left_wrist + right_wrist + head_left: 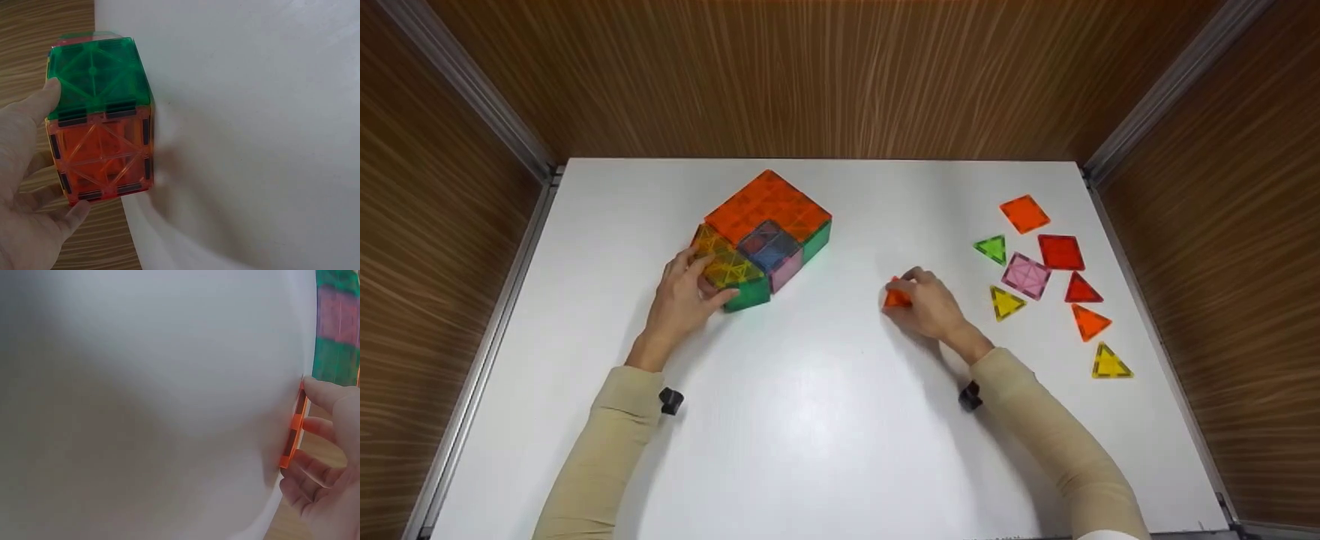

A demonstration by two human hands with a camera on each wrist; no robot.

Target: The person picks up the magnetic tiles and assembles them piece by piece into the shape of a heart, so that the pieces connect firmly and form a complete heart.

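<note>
A built block of see-through magnetic tiles [769, 202] stands left of the middle, with orange, yellow and blue tops and green and pink sides. My left hand [682, 292] holds its near-left end, the thumb by a green tile [93, 73] and fingertips at the edge of an orange square side [104, 157]. Right of the block, my right hand [934, 304] pinches a small orange magnetic tile [897, 295] close over the white table. Seen edge-on in the right wrist view, that orange tile [295, 424] lies between thumb and fingers.
Loose tiles lie at the right: an orange square [1025, 214], a red square [1062, 253], a pink square [1026, 275], a green triangle [992, 249] and several red, orange and yellow triangles. Wood-grain walls [810, 82] stand around the white table [810, 450].
</note>
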